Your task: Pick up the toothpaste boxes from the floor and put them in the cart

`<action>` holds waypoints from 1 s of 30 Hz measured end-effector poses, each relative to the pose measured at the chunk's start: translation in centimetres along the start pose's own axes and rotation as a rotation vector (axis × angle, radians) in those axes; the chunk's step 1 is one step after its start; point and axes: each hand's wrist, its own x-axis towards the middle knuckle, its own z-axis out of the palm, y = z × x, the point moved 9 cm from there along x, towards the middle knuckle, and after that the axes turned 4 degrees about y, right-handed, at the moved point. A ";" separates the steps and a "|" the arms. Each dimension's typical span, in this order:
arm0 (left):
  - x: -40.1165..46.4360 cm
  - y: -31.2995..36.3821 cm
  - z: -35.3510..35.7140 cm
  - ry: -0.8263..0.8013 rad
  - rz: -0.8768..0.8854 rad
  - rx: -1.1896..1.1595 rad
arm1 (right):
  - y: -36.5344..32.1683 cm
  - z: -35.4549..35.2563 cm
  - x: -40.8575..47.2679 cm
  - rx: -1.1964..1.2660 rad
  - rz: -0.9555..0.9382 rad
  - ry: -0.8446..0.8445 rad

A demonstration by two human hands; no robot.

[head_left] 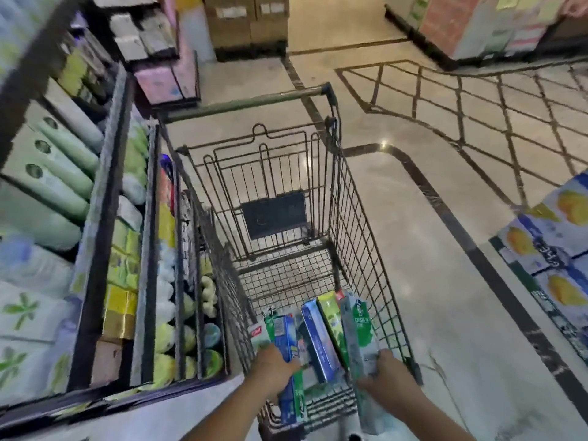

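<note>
Your hands are both over the near end of the cart [356, 198], each wrapped around toothpaste boxes. Your left hand [275, 366] grips a blue-and-green box [288, 345] along with a green one just beside it; the print on them is too blurred to read. Your right hand [386, 374] holds a pale grey-green box [358, 329] by its near end, tilted up, with white lettering on a green patch that cannot be made out for certain. Between your two hands, a blue box [318, 337] and a yellow-green box [332, 319] lean inside the basket, near end down. A white box with a red label [256, 332] lies at the left, just beside your left hand.

The cart's folded child seat flap [275, 214] stands at the far end under the green handle [245, 105]. On the left, shelves [105, 198] carry green tubes and yellow packs. On the right, cartons printed with yellow fruit [550, 249] sit on the tiled floor [445, 249]. Brown cardboard boxes [246, 20] stand far off.
</note>
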 end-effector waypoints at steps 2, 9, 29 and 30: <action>2.3 -1.2 0.9 0.040 -0.074 -0.064 | -0.5 1.4 4.1 -0.046 -0.035 -0.016; 7.8 -4.4 3.4 0.171 -0.249 0.002 | -2.0 5.8 11.7 -0.199 -0.167 -0.095; -4.3 -3.1 1.1 0.172 -0.096 -0.202 | -5.9 0.8 3.2 -0.351 -0.464 -0.241; -6.1 -3.3 -0.2 0.183 -0.074 -0.212 | -7.0 0.2 2.0 -0.370 -0.497 -0.248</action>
